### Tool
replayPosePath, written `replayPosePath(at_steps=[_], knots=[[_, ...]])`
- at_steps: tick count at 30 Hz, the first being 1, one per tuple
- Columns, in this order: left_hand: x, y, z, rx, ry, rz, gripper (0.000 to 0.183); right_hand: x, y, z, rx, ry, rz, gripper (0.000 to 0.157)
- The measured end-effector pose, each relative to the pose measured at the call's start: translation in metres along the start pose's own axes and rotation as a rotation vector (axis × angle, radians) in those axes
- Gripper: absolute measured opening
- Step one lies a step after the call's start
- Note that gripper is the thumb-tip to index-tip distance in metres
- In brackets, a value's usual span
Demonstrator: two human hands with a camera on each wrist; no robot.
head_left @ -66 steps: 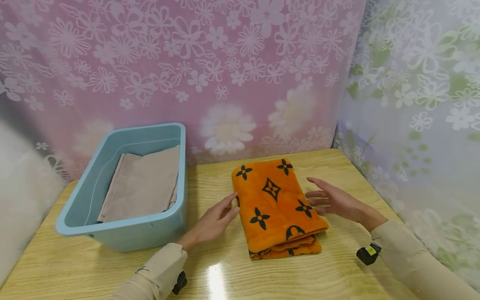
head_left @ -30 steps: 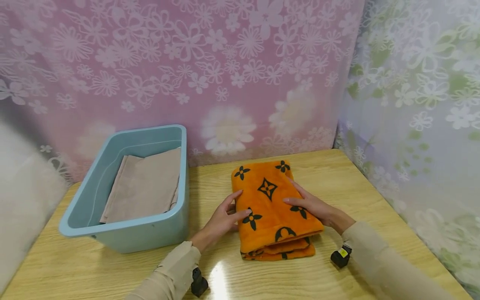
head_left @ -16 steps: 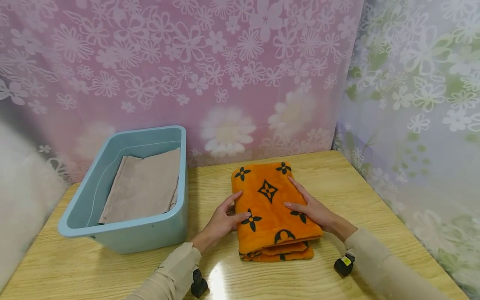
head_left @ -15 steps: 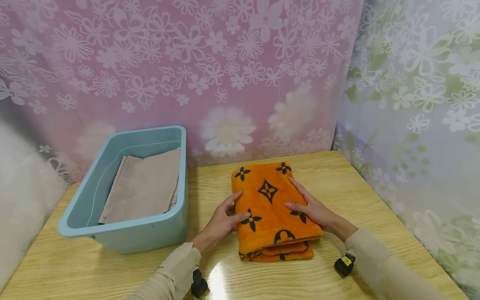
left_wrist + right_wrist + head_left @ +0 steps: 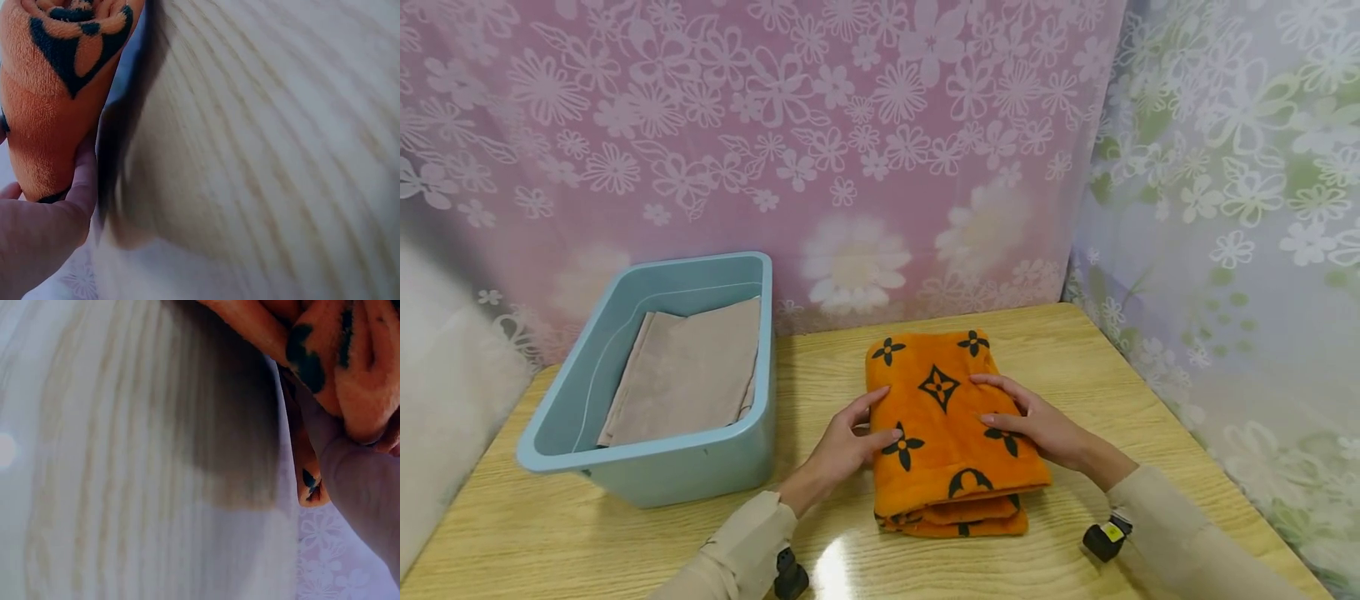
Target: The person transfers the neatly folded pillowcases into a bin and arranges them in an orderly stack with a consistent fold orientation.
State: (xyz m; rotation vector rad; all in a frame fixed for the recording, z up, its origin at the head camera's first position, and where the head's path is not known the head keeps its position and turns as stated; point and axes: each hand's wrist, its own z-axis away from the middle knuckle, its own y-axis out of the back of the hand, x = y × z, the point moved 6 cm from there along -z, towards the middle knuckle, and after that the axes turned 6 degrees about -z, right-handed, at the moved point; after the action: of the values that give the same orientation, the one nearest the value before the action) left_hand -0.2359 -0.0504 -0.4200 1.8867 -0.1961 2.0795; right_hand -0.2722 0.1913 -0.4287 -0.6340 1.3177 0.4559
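A folded orange towel with dark flower and diamond motifs lies on the wooden table, its layered fold edges toward me. My left hand grips its left side, thumb on top and other fingers down along the edge. The left wrist view shows that hand's fingers on both sides of the thick towel fold. On the opposite side my right hand holds the towel, its thumb and a finger over the top. In the right wrist view, part of this hand goes in beneath the bunched orange folds, which hide the fingertips.
To the left stands a blue plastic tub with a folded beige cloth inside. The wooden table meets a pink flowered curtain at the back and a pale flowered one at the right.
Both hands, first apart from the towel, have closed in and taken hold of its sides. Lately the towel has shifted slightly toward me, and the right hand's fingers have moved a little nearer too.
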Motion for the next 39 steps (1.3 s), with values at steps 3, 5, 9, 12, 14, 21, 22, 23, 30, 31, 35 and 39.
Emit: replayPosePath(at_steps=[3,5,9,12,14,21,22,23,30,31,35,39], knots=[[0.015,0.002,0.008,0.010,-0.006,-0.011,0.061,-0.007,-0.007,0.002,-0.045,0.008,-0.089,0.056],[0.021,0.004,0.010,0.022,-0.026,-0.023,0.061,-0.014,-0.011,0.004,-0.073,0.025,-0.130,0.056],[0.027,0.009,0.010,0.055,-0.068,-0.020,0.061,-0.030,-0.020,0.005,-0.104,0.060,-0.185,0.057],[0.033,0.013,0.010,0.075,-0.099,-0.004,0.060,-0.046,-0.027,0.005,-0.107,0.082,-0.204,0.057],[0.041,0.017,0.012,0.088,-0.122,0.005,0.060,-0.058,-0.031,0.005,-0.100,0.097,-0.200,0.057],[0.081,0.024,0.021,0.116,-0.206,0.041,0.056,-0.100,-0.045,0.005,-0.047,0.138,-0.169,0.057],[0.086,0.026,0.023,0.120,-0.213,0.035,0.056,-0.106,-0.048,0.005,-0.049,0.143,-0.170,0.057],[0.091,0.027,0.025,0.123,-0.217,0.030,0.055,-0.112,-0.051,0.005,-0.049,0.145,-0.168,0.057],[0.123,0.044,0.030,0.155,-0.282,-0.047,0.054,-0.148,-0.069,0.000,-0.035,0.163,-0.155,0.056],[0.128,0.047,0.031,0.160,-0.295,-0.056,0.054,-0.152,-0.071,-0.001,-0.031,0.169,-0.149,0.056],[0.144,0.060,0.035,0.170,-0.336,-0.064,0.053,-0.168,-0.081,-0.009,-0.019,0.186,-0.123,0.055],[0.157,0.073,0.040,0.183,-0.340,-0.098,0.053,-0.179,-0.090,-0.020,-0.033,0.193,-0.116,0.055]])
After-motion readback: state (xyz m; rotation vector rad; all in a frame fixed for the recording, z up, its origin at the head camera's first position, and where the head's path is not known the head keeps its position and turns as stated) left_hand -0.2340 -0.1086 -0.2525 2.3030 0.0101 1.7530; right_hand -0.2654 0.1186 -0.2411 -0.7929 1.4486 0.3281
